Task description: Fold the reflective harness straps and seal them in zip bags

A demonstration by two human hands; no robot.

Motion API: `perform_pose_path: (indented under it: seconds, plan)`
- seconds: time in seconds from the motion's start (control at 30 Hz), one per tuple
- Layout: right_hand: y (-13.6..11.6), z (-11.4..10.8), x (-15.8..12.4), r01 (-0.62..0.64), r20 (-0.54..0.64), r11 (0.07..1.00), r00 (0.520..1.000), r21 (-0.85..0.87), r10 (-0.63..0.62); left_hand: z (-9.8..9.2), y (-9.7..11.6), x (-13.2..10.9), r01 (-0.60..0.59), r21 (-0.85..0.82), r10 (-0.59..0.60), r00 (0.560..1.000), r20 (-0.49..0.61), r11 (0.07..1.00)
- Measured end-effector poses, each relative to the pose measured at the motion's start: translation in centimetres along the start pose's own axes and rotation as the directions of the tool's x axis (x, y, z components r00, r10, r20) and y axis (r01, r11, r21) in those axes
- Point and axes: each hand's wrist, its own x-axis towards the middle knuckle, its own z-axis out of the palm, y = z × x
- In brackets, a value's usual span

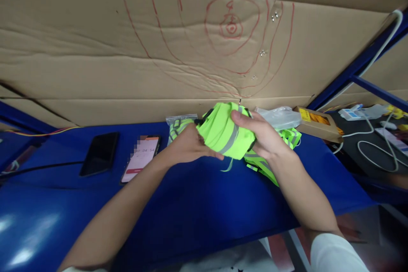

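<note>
From the head view, we have the folded green vest up off the blue table, held between both hands in front of the cardboard wall. Our left hand cups its left end, fingers curled under and closed against the cloth; our right hand clamps over the top, thumb pressing the grey reflective band. More green vests lie on the table just behind and beneath the right wrist. Two phones rest to the left, well apart. The risk as we judge it: a loose strap dangles under the bundle, and if the pressure eases the fold could spring open or snag the pile below.
</note>
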Motion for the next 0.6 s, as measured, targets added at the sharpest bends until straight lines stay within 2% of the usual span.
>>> perform_pose_path:
  seconds: [0.03, 0.1, 0.17, 0.23, 0.3, 0.43, 0.5, 0.6]
  plan:
    - [0.1, -0.2, 0.2, 0.029, -0.040, 0.999, 0.999, 0.027, -0.028, 0.2, -0.1, 0.2, -0.023, -0.004, 0.023, 0.991, -0.136, 1.000]
    - [0.3, -0.5, 0.6, 0.126, -0.141, 0.992, 0.982, 0.013, -0.123, 0.8, 0.0, 0.4, -0.062, -0.043, 0.043, 0.936, -0.348, 0.997]
    - [0.5, -0.4, 0.7, 0.237, -0.244, 0.967, 0.936, -0.089, -0.252, 1.4, 0.2, 0.5, -0.086, -0.106, 0.031, 0.898, -0.439, 0.991]
    - [0.7, 0.1, 0.7, 0.324, -0.306, 0.907, 0.864, -0.268, -0.399, 1.9, 0.6, 0.5, -0.118, -0.188, 0.019, 0.887, -0.461, 0.975]
    - [1.2, 0.9, 0.6, 0.378, -0.309, 0.809, 0.784, -0.451, -0.539, 2.3, 1.1, 0.3, -0.150, -0.265, 0.014, 0.891, -0.454, 0.952]
    - [2.6, 2.0, 0.9, 0.408, -0.259, 0.637, 0.670, -0.654, -0.695, 2.8, 1.8, -0.1, -0.163, -0.455, 0.008, 0.946, -0.325, 0.875]
    - [3.6, 1.9, 1.4, 0.411, -0.255, 0.619, 0.656, -0.669, -0.711, 3.1, 1.8, -0.1, -0.195, -0.518, 0.043, 0.956, -0.290, 0.833]
    - [5.2, 1.5, 2.3, 0.415, -0.272, 0.712, 0.721, -0.567, -0.637, 3.7, 1.2, 0.0, -0.256, -0.511, 0.061, 0.928, -0.367, 0.820]
